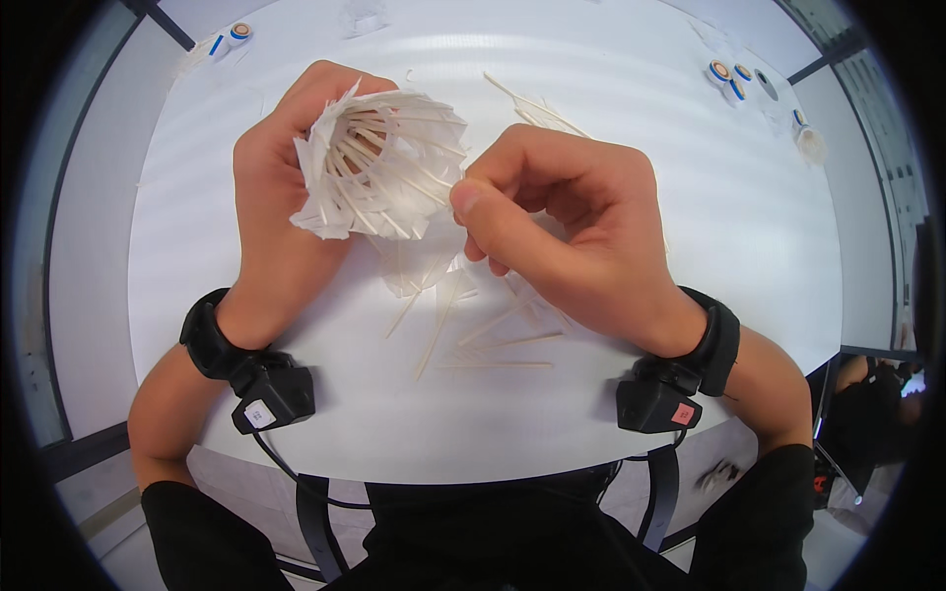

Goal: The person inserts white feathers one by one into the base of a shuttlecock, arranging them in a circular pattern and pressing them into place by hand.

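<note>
My left hand [271, 212] grips a white feather shuttlecock [379, 163] from behind, its open feather skirt turned toward me. My right hand [567, 222] is closed beside it, thumb and forefinger pinching the edge of one feather at the skirt's right rim. Several loose white feathers [483, 335] with thin quills lie on the white table [641, 414] just below both hands. More loose feathers [537, 106] lie beyond my right hand. Both wrists wear black bands with small black boxes.
Small round cork bases with coloured bands [731, 79] lie at the far right of the table, two more [229, 39] at the far left. A crumpled clear wrapper [363, 18] sits at the far edge. A dark chair [867, 414] stands to the right.
</note>
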A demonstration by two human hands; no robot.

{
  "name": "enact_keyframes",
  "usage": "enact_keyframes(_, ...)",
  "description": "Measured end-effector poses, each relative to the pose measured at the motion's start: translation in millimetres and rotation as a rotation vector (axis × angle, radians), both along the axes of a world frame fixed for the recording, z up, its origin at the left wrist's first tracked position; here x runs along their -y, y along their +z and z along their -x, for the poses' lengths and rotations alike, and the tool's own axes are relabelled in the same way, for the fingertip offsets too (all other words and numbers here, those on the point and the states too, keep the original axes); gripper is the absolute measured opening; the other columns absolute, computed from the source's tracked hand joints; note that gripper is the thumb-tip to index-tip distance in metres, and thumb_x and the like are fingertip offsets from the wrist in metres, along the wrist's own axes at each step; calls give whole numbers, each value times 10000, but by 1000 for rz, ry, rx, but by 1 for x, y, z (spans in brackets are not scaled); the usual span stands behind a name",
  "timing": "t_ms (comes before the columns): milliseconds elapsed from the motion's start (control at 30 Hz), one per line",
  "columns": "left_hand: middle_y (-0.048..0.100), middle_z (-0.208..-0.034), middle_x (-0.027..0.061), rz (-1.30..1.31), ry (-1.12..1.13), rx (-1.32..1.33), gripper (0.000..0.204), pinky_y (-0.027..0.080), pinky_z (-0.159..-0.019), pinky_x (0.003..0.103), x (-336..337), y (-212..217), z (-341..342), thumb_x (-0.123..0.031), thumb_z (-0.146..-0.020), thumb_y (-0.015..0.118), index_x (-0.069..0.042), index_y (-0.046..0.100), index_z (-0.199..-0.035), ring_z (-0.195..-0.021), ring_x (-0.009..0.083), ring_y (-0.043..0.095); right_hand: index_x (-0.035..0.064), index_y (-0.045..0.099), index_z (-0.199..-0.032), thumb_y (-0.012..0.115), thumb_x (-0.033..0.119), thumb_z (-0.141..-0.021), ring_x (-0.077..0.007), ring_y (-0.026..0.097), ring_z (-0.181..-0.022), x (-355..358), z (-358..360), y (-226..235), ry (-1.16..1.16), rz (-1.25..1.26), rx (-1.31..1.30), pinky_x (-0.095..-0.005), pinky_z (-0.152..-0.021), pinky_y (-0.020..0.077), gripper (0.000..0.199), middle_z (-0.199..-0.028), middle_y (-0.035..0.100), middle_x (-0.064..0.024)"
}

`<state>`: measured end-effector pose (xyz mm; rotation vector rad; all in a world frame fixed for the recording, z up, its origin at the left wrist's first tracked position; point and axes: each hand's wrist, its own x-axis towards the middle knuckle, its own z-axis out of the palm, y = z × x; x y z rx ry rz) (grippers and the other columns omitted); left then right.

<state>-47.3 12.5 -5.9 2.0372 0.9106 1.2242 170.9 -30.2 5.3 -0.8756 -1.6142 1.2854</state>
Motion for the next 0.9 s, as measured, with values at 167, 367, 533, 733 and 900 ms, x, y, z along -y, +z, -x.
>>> enact_keyframes(167, 635, -1014, 64, -106, -21, -75, 349, 484, -798, 268, 2, 4, 0, 12, -769, 772, 12, 643, -1093, -894, 159, 609, -37, 645, -837, 601, 95, -984, -60, 565, -653, 1, 0, 1, 43, 87, 31, -222, -602, 445, 202, -701, 625, -21)
enact_keyframes(367, 582, -976, 51, -170, -78, -122, 223, 433, -743, 255, 3, 6, -8, -33, -751, 711, -14, 630, -958, -846, 149, 563, -29, 693, -875, 637, 106, -971, -30, 539, -612, -3, 0, -5, 12, 35, 130, -200, -549, 416, 175, -695, 618, 11)
enact_keyframes(533, 596, -962, 37, -177, -85, -150, 180, 452, -747, 245, 2, 5, -7, -2, -781, 687, -8, 624, -949, -838, 128, 572, -21, 612, -730, 648, 112, -892, -73, 462, -487, -6, 9, -14, -79, -102, 85, -239, -470, 352, 213, -564, 522, -19)
enact_keyframes(733, 640, -1037, 59, -109, -58, -234, 294, 481, -814, 260, 4, 8, 0, -19, -806, 694, 34, 646, -1091, -905, 153, 613, -20, 574, -609, 643, 124, -828, -99, 459, -403, -5, 11, -16, -110, -134, -53, -268, -429, 340, 271, -462, 490, -52)
enact_keyframes(900, 642, -1043, 51, -62, -69, -165, 290, 482, -818, 260, 2, 2, 0, -23, -811, 694, 28, 644, -1092, -913, 156, 619, -31, 635, -682, 628, 128, -846, -77, 590, -491, -4, 6, -7, -8, 52, -68, -235, -465, 418, 228, -526, 592, -55)
